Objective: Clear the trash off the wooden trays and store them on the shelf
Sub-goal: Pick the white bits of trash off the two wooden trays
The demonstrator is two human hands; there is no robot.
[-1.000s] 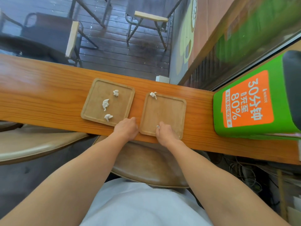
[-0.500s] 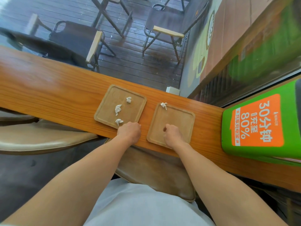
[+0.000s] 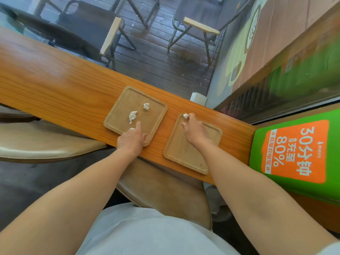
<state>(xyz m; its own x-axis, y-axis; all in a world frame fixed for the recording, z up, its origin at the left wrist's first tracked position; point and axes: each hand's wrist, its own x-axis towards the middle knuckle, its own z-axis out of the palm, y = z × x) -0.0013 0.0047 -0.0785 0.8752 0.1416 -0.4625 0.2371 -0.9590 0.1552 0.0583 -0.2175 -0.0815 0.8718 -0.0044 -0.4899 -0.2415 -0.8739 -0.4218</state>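
Two square wooden trays lie side by side on the wooden counter (image 3: 55, 85). The left tray (image 3: 117, 111) carries a small white paper scrap (image 3: 146, 106) and a bigger crumpled scrap (image 3: 132, 116). A third scrap (image 3: 132, 129) near its front edge is mostly hidden under my left hand (image 3: 131, 138), whose index finger points over it. My right hand (image 3: 193, 131) reaches across the right tray (image 3: 184, 153) to its far left corner. Its fingertips touch a single white scrap (image 3: 185, 115) there, with the thumb still apart.
A green charging kiosk with an orange sign (image 3: 294, 153) stands at the counter's right end. Padded stool seats (image 3: 46, 144) (image 3: 165, 190) sit below the counter's near edge. A small white box (image 3: 198, 99) sits behind the counter by the window, with outdoor chairs beyond.
Both hands left the counter's near edge. My right hand moved across its tray to the scrap at the far corner. My left hand slid onto the left tray over the nearest scrap.
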